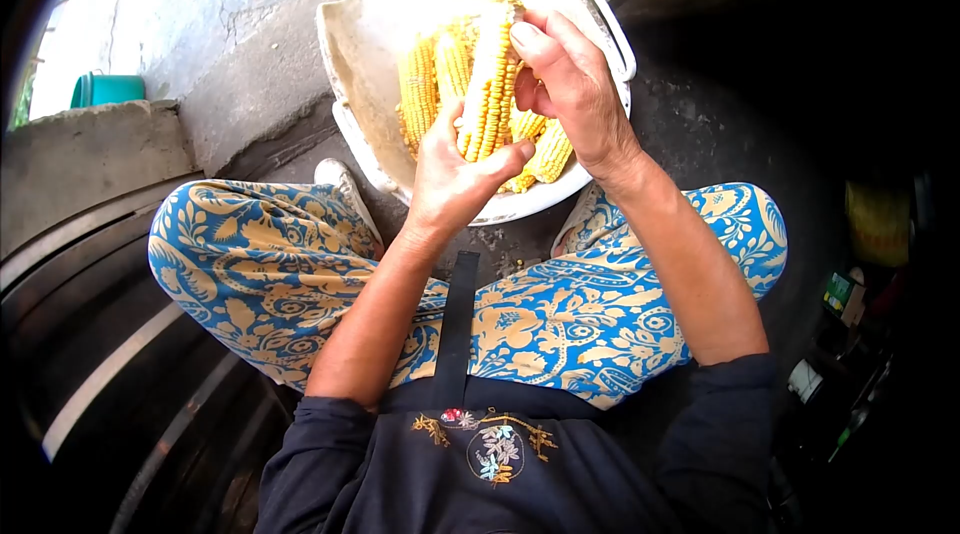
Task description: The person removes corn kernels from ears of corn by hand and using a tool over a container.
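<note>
A yellow ear of corn (488, 94) is held up over a white tub (362, 59), with a pale strip along its upper part where kernels look to be gone. My left hand (450, 179) is closed around its lower end, thumb along one side. At the upper end, my right hand (580, 89) grips the same ear, its thumb near the top; some of its fingertips are hidden behind the ear. More ears of corn (418, 84) lie in the tub below, and another ear (551, 152) rests under my right hand.
The tub stands between my feet, with a white handle (615, 34) on its right side. A teal bucket (108, 89) is on a concrete ledge (100, 149) at the left. Dark clutter, including a yellow item (878, 224), is at the far right.
</note>
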A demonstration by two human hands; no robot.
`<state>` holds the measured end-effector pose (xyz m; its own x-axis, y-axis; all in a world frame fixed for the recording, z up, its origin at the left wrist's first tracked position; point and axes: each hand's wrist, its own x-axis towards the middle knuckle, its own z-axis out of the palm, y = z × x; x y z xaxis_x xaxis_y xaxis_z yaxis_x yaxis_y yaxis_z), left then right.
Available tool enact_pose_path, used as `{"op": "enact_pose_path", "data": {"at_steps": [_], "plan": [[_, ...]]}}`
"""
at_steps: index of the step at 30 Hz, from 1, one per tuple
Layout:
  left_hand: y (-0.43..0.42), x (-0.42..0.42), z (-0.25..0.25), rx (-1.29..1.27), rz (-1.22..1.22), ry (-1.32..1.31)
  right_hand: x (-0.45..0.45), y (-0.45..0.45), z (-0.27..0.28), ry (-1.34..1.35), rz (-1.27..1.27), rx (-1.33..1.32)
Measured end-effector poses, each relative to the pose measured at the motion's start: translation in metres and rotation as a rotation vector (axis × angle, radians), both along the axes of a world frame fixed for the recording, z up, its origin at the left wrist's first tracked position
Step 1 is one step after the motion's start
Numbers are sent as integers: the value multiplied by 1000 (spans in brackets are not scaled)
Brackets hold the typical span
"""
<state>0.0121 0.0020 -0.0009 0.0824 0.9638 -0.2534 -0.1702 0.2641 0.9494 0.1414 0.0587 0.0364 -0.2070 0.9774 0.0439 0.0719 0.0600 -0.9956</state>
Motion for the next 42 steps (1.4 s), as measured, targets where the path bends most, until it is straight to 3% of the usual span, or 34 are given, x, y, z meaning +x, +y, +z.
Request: {"op": "enact_pose_path", "data": {"at_steps": [3, 5, 9, 13, 15, 17, 19, 21, 23, 26, 31, 36, 40, 42], "plan": [[-4, 5, -11, 74, -13, 101, -5, 1, -10, -135, -41, 107], [-9, 11, -10, 58, 2, 91, -7, 1, -8, -363, -111, 151], [-14, 13, -6, -17, -10, 45, -7, 3, -16, -404, -102, 172], [-17, 11, 6, -85, -10, -86, -7, 0, -18, -386, -99, 171], [-16, 6, 14, -215, -55, -349, -8, 0, -22, -268, -126, 225], [-15, 5, 14, -193, -42, -340, -9, 0, -20, -243, -121, 201], [-13, 3, 14, -174, -32, -327, -11, -1, -19, -28, -60, -9], [-10, -1, 15, -171, -54, -426, -10, -4, -11, -49, 7, -66], [-10, -2, 13, -141, -55, -412, -13, -4, -9, -165, 84, 5], [-9, -4, 11, -144, -72, -345, -10, -2, -11, -110, 117, -44], [-10, -9, 9, -254, -79, -608, -7, -3, -14, -75, 150, -108], [-7, -9, 11, -172, -93, -496, -3, -4, -2, -18, 201, -207], [-7, -5, 12, -100, -77, -293, -3, -5, 1, -56, 179, -164], [-7, -6, 11, -114, -77, -318, -2, -4, -4, -59, 175, -136]]}}
